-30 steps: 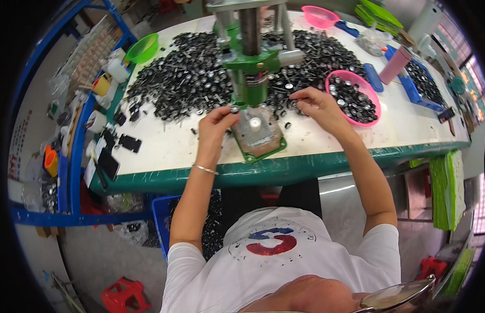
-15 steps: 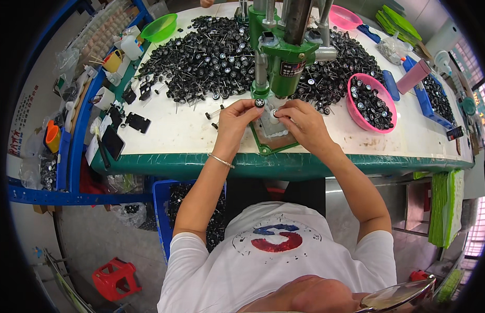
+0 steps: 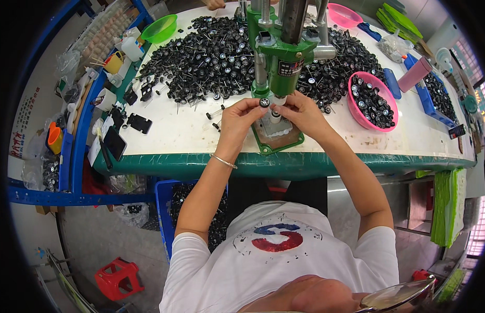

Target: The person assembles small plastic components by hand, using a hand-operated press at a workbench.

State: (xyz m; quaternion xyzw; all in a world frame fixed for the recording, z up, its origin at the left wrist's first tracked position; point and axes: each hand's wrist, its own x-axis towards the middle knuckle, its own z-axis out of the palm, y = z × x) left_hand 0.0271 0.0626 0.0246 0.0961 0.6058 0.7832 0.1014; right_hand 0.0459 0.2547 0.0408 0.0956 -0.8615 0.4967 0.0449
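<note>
- A small black wheel (image 3: 264, 103): round, with a pale, patterned hub on its visible face.
- The pink bowl (image 3: 363, 120), right of the hands on the white table (image 3: 326, 141), holds a heap of wheels (image 3: 372, 98) — black with silvery hubs.
- Farther right, a blue tray (image 3: 432, 116) is filled with dark parts (image 3: 441, 99); below the table edge, a blue bin (image 3: 163, 211) holds dark pieces (image 3: 181, 202).
- The black wheel is pinched in the fingertips of the left hand (image 3: 238, 119), in front of the green press (image 3: 286, 73).
- The right hand (image 3: 305, 116) is just beside the left, its fingertips near the press's pale post (image 3: 275, 118) — whether they grip anything, I cannot tell.
</note>
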